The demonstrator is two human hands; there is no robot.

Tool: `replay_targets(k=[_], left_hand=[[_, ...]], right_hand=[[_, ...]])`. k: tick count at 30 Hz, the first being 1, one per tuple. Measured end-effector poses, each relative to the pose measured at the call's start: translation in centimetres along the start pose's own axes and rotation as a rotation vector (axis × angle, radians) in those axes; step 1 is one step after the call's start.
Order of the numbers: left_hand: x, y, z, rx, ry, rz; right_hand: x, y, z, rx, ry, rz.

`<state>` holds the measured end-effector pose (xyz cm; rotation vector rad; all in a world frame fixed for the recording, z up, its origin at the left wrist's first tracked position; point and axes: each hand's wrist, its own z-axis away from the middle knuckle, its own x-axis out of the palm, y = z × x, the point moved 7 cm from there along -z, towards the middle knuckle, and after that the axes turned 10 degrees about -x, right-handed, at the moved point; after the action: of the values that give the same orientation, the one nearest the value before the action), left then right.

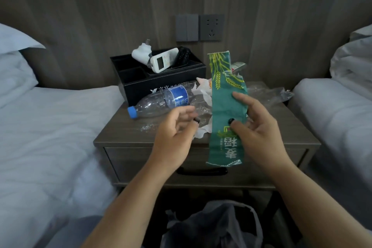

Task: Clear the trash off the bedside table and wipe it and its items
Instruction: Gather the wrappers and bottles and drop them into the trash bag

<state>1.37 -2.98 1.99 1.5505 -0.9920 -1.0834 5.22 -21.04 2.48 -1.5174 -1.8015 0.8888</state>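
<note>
Two fingers of the right hand, thumb and forefinger, pinch the long green wrapper at its right edge and hold it upright above the front of the bedside table. At nine o'clock from that grip the left hand hovers loosely curled, holding nothing, just clear of the wrapper. Behind it, at about eleven o'clock, a clear plastic bottle with a blue cap lies on its side on the tabletop, touching crumpled white tissue and clear film (the film spreads out towards three o'clock). Farther back at twelve o'clock, a black organiser box holds a white remote and a dark one beside it. At six o'clock, below the table, a bin bag gapes.
</note>
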Motion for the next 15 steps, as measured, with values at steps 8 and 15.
replay_targets(k=[8, 15], left_hand=[[2.1, 0.0, -1.1, -0.075, -0.032, 0.010], [2.8, 0.6, -1.1, -0.058, 0.018, 0.094]], right_hand=[[-1.1, 1.2, 0.4, 0.113, 0.034, -0.005], [-0.9, 1.0, 0.1, 0.059, -0.018, -0.137]])
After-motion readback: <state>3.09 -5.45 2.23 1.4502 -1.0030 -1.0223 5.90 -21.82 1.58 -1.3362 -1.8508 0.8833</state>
